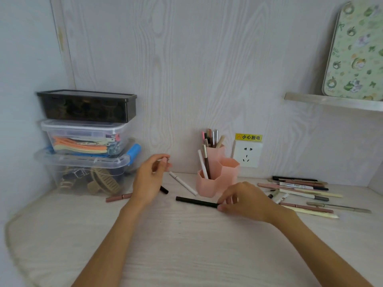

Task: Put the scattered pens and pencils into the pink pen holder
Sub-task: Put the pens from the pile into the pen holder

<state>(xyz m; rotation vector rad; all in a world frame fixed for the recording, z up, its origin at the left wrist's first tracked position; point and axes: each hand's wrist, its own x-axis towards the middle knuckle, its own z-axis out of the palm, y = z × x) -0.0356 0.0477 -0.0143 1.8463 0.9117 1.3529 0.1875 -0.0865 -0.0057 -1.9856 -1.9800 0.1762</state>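
Desk [186,245] pale and wood-grained, bare across the whole near half, bounded by the back wall and a rounded left edge. Stacked storage boxes [87,141] in the far-left corner; shelf [331,101] high on the right; wall socket [247,154] just behind the pink pen holder [213,179]. Holder at the back centre, three hexagonal cups, pens upright in the tallest and the lowest. Heap of pens and pencils [304,193] right of the holder, well clear of the desk edge. Right hand [246,200] low in front of the holder, palm down, fingertips pinched on one end of a black pen [196,201] lying flat and pointing left. Left hand [151,177] raised, fingers curled loosely, thumb near forefinger; whether anything pinched, cannot tell. White pen [183,183] flat between left hand and holder. Pink pen [119,197] and short black cap end [164,189] partly hidden under the left wrist.
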